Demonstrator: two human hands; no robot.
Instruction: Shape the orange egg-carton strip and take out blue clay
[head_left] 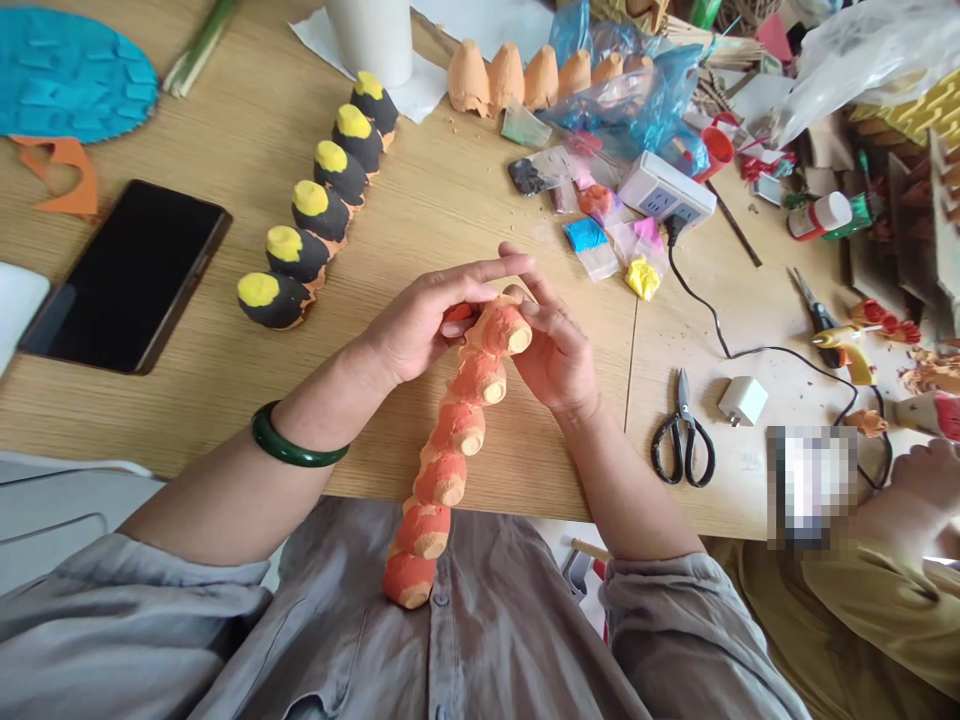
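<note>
On the wooden desk, the left hand and right hand seem to close their fingers around the top of an orange egg-carton strip at lower centre, which looks light, stiff but crushable, best held gently by its humps.

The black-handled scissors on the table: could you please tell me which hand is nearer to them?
Right. The right hand is nearer, with the black-handled scissors off to its right in view; the left hand is farther away, beyond the right hand.
</note>
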